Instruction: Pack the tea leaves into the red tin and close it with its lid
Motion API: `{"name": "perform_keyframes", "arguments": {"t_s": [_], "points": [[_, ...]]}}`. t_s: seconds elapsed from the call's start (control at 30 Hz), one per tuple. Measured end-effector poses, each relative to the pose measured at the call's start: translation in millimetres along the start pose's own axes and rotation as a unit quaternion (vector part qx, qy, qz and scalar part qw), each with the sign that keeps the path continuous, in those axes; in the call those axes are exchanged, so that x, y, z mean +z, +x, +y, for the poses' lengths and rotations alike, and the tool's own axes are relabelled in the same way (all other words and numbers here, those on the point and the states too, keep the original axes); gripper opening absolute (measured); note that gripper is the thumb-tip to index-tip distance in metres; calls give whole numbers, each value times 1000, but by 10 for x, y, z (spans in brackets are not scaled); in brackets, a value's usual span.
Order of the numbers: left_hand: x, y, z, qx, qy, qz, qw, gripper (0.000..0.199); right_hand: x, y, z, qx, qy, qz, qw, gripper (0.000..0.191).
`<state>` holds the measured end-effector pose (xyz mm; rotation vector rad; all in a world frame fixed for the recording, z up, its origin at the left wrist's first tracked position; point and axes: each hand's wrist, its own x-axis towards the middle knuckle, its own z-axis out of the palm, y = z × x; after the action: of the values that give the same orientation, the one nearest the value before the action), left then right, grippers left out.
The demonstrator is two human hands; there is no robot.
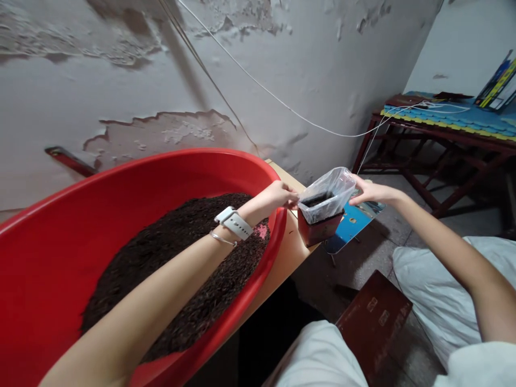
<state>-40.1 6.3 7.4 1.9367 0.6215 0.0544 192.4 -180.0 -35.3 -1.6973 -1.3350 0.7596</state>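
A clear plastic bag (337, 188) lines a square dark red pot (320, 231), its upper part standing above the rim. Some dark material (316, 199) shows inside the bag. My left hand (284, 195), wearing a white-strapped watch and a bracelet, pinches the bag's left edge. At the opposite side, my right hand (370, 192) has the bag's right edge at its thumb and fingers. To the left, a large red tub (133, 172) holds loose dark soil (177, 236), with my left forearm crossing over it.
The tub and pot stand on a pale wooden board (288, 242). Beyond the pot is a low blue table (352, 226). A dark red stool (377, 317) stands by my legs. At the back right, a table (443, 115) bears books and cables. A white cable (290, 110) crosses the peeling wall.
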Motion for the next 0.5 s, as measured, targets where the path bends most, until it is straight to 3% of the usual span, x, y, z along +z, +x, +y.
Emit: {"name": "perform_keyframes", "arguments": {"t_s": [0.13, 0.23, 0.33, 0.43, 0.5], "points": [[162, 46, 14, 71, -70, 14, 995, 29, 326, 94, 158, -22, 35, 51, 998, 96], [292, 11, -76, 129, 28, 35, 991, 60, 457, 131, 204, -48, 68, 69, 994, 95], [330, -78, -216, 174, 178, 123, 961, 78, 421, 99, 243, -41, 111, 72, 990, 94], [313, -99, -296, 196, 309, 166, 916, 83, 298, 72, 293, -17, 145, 76, 986, 87], [312, -50, -276, 200, 380, 151, 890, 64, 231, 73, 308, -3, 147, 89, 985, 75]]}}
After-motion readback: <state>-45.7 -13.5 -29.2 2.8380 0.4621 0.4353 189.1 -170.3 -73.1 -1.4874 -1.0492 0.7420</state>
